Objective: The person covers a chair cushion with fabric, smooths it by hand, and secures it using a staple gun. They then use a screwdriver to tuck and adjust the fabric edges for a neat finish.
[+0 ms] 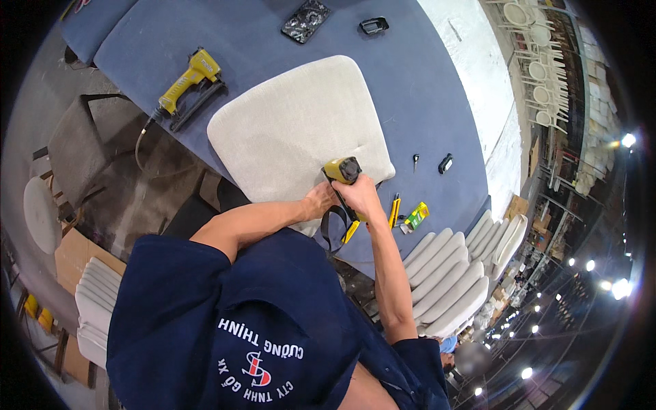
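Observation:
A pale beige upholstered seat cushion [294, 123] lies on the blue-covered table. My right hand [360, 196] is closed around a yellow-and-black staple gun [344, 170] over the cushion's near right part. My left hand [318, 200] is curled at the near edge of the cushion, close beside the staple gun; its fingertips are partly hidden. A black strap [326, 232] loops below my hands, with a yellow piece [351, 231] next to it. To the right of my right hand lie a yellow utility knife [395, 210] and a small yellow-green box [415, 217].
A second yellow staple gun [191, 82] with a hose rests on the table at left. A dark phone-like slab [305, 22] and a black holder [374, 26] lie at the far side. A key [415, 161] and a black fob [445, 164] lie right. Stacked cushions [444, 280] stand nearby.

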Demonstrator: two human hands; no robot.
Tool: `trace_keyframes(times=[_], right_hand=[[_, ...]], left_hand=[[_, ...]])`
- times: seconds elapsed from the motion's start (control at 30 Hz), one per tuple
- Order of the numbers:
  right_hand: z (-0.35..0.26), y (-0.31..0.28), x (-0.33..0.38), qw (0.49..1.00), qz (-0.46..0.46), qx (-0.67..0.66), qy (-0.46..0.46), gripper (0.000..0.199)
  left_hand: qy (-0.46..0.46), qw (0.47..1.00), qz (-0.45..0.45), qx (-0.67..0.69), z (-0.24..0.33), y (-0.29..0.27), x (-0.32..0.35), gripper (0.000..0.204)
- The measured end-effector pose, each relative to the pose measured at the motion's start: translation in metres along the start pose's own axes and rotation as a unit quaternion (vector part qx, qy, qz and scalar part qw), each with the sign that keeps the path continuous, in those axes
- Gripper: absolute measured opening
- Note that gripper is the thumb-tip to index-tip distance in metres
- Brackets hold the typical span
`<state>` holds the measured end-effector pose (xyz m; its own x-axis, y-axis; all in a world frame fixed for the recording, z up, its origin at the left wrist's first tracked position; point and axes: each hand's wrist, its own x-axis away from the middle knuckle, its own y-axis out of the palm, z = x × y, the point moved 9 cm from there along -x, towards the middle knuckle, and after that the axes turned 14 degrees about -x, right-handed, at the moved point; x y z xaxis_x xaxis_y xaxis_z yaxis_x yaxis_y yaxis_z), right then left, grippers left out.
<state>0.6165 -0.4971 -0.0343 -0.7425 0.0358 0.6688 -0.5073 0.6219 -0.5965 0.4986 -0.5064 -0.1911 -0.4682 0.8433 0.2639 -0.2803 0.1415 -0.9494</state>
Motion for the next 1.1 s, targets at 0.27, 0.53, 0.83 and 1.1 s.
trace_keyframes(times=[0.27,0.53,0.83,1.1], right_hand=[[0.088,-0.005,0.046,0.922,0.174,-0.343,0.050,0.027],[0.151,0.052,0.045,0.919,0.260,-0.289,-0.069,0.023],[0.117,0.036,0.046,0.941,0.251,-0.217,-0.071,0.034],[0.174,0.053,0.031,0.930,0.203,-0.304,0.024,0.036]], left_hand=[[0.064,0.940,0.208,0.262,-0.087,-0.084,0.101,0.063],[-0.295,0.929,0.209,0.077,-0.339,-0.099,0.265,0.051],[-0.395,0.897,0.198,0.004,-0.286,-0.070,0.253,0.071],[-0.202,0.972,0.113,0.035,-0.151,-0.068,0.208,0.078]])
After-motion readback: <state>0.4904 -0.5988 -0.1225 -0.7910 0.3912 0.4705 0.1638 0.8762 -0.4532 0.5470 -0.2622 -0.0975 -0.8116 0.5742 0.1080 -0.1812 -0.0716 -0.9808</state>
